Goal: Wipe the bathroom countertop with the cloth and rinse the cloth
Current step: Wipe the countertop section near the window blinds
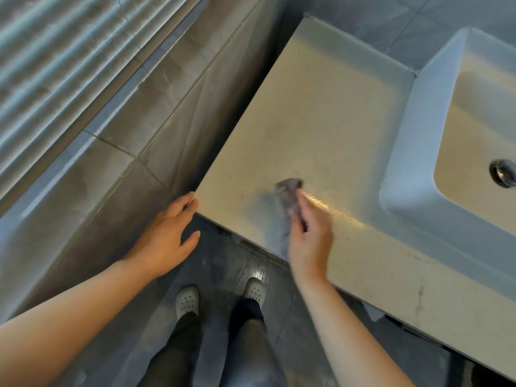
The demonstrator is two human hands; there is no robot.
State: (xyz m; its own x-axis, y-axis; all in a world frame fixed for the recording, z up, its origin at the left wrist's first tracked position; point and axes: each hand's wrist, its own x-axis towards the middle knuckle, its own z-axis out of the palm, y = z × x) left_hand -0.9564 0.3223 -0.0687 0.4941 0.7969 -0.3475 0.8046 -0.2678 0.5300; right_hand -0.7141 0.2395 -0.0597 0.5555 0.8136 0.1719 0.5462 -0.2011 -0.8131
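Observation:
The pale beige countertop fills the middle of the head view. A small grey cloth, blurred by motion, lies on it near the front edge. My right hand is shut on the cloth and presses it to the surface. A wet shiny streak runs to the right of the cloth. At the counter's near left corner, my left hand rests with its fingers apart and its fingertips touching the corner, holding nothing. The white rectangular sink stands on the counter at the right.
The sink's metal drain shows at the right edge. Grey wall tiles close off the counter's left side. Below are the dark tiled floor and my feet in white shoes.

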